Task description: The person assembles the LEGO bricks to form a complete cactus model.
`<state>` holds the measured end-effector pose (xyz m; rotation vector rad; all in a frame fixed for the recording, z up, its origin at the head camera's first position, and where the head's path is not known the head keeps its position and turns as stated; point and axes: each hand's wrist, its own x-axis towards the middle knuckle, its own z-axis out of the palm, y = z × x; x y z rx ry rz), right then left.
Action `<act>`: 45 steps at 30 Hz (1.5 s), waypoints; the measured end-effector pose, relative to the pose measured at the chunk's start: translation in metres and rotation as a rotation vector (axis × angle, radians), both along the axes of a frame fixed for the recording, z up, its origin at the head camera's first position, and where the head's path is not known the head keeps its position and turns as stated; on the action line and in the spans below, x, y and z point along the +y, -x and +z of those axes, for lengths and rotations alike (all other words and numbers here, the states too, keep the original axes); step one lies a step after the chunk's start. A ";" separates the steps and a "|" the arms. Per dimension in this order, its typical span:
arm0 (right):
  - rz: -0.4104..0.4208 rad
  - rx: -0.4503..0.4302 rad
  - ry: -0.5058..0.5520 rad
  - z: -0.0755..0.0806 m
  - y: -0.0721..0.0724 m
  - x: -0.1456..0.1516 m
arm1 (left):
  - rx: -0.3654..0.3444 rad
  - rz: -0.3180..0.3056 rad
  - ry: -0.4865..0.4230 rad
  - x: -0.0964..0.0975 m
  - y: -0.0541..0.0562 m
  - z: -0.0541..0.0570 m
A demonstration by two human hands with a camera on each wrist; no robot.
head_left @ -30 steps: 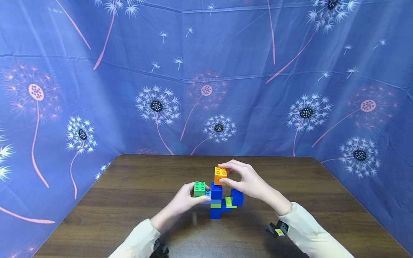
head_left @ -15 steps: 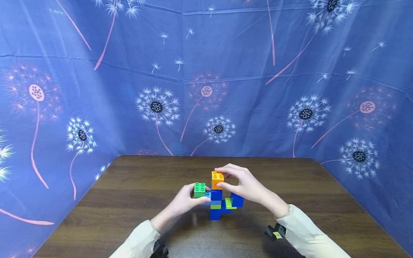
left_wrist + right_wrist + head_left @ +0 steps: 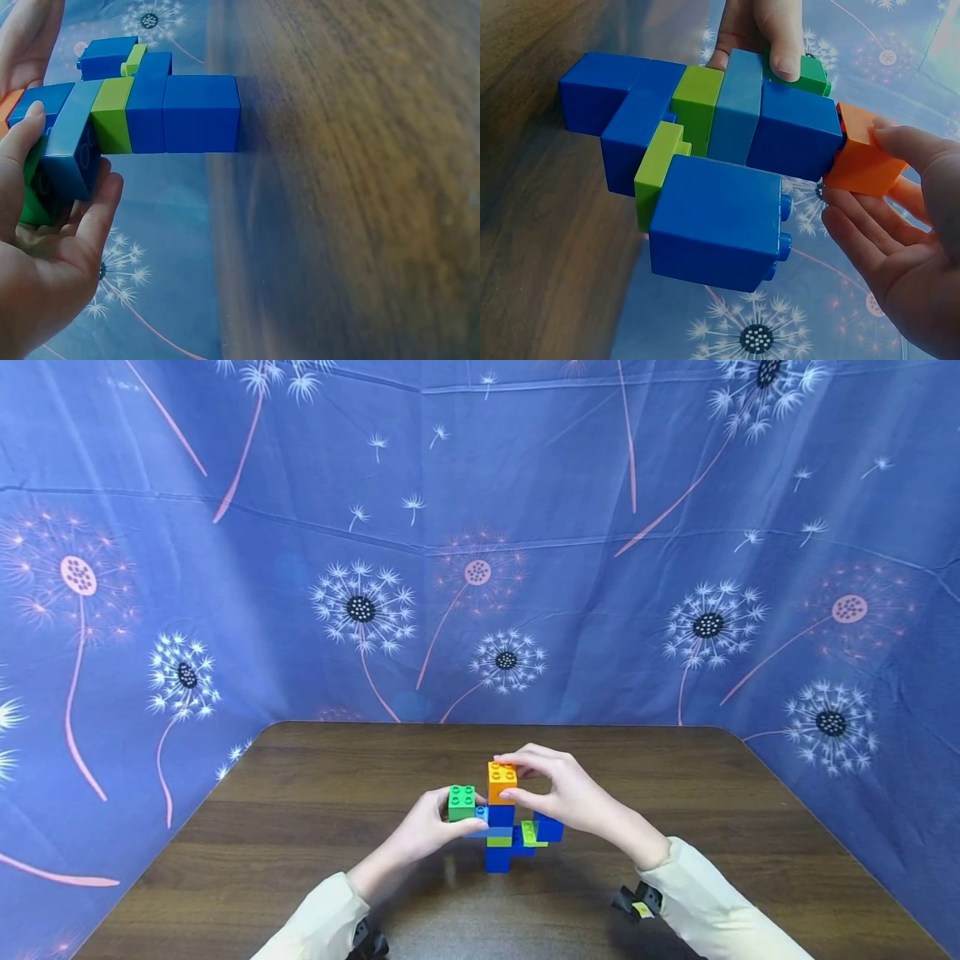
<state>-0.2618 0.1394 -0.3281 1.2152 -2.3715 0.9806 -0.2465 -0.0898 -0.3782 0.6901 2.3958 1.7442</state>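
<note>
A tower of toy building bricks stands on the wooden table (image 3: pixel 315 793). My right hand (image 3: pixel 573 789) pinches an orange brick (image 3: pixel 866 161) between thumb and fingers, right at the top of a blue brick (image 3: pixel 795 131); a thin seam shows between the two. My left hand (image 3: pixel 427 824) grips the tower's left arm, a light blue brick (image 3: pixel 69 146) with a green brick (image 3: pixel 461 811) on it. Its thumb presses near the upper blue brick. Below come a lime brick (image 3: pixel 112 116) and a blue base brick (image 3: pixel 201 112). On the right arm sits another blue brick (image 3: pixel 714 214) over a thin lime one.
A blue cloth (image 3: pixel 480 485) with dandelion prints hangs behind the table's far edge and along both sides. Each wrist carries a black camera mount, such as the right one (image 3: pixel 639 900), below a pale sleeve (image 3: pixel 712 902).
My right hand has brought the orange brick down and slightly left, from above the upper blue brick onto its top. The left hand keeps its grip on the tower's left arm.
</note>
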 end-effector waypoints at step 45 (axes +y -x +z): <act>0.015 -0.057 0.012 -0.008 0.003 -0.002 | -0.037 -0.012 0.005 -0.001 -0.004 0.004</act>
